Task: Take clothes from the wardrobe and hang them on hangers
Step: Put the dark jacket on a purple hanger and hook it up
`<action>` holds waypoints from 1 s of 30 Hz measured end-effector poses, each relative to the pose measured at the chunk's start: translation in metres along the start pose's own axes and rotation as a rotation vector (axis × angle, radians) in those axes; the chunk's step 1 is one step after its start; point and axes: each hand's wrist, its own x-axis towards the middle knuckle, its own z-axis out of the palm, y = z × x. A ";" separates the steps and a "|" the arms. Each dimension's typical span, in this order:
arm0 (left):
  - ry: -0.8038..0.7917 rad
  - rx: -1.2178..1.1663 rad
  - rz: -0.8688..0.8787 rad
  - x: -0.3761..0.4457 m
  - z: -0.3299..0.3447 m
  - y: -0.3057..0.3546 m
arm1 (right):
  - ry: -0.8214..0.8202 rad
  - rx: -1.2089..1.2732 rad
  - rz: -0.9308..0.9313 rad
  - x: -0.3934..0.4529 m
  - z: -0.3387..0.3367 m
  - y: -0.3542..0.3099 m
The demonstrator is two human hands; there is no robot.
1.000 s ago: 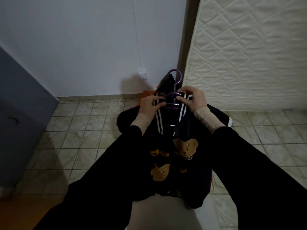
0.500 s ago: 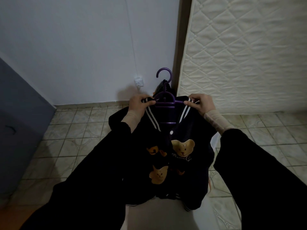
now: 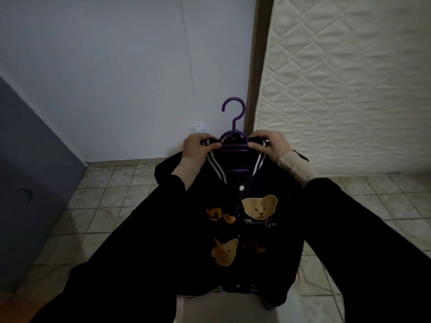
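Note:
A black jacket (image 3: 258, 238) with tan bear patches and a white-striped collar hangs on a purple plastic hanger (image 3: 234, 127). The hanger's hook points upward above the collar. My left hand (image 3: 198, 146) pinches the collar and the hanger's left shoulder. On the other side, my right hand (image 3: 270, 144) pinches the collar over the right shoulder of the hanger. The jacket is held upright in front of me, its hem near a pale surface below.
A quilted mattress (image 3: 349, 85) leans upright at the right. A white wall with a socket (image 3: 199, 128) stands behind. A grey-blue panel (image 3: 30, 173) runs along the left. Beige floor tiles (image 3: 112, 192) lie below, and a pale surface (image 3: 221, 308) sits under the jacket.
Both hands lifted the jacket and hanger upward and moved apart along the collar. The jacket now hangs spread open on the hanger, with the hook standing clear above.

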 end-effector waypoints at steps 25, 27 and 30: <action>0.287 -0.084 0.331 0.019 -0.138 0.199 | 0.485 -0.242 -0.239 0.051 -0.135 -0.203; 0.295 -0.093 0.332 0.020 -0.140 0.199 | 0.490 -0.241 -0.242 0.051 -0.136 -0.208; 0.289 -0.082 0.350 0.019 -0.141 0.199 | 0.489 -0.234 -0.243 0.051 -0.135 -0.210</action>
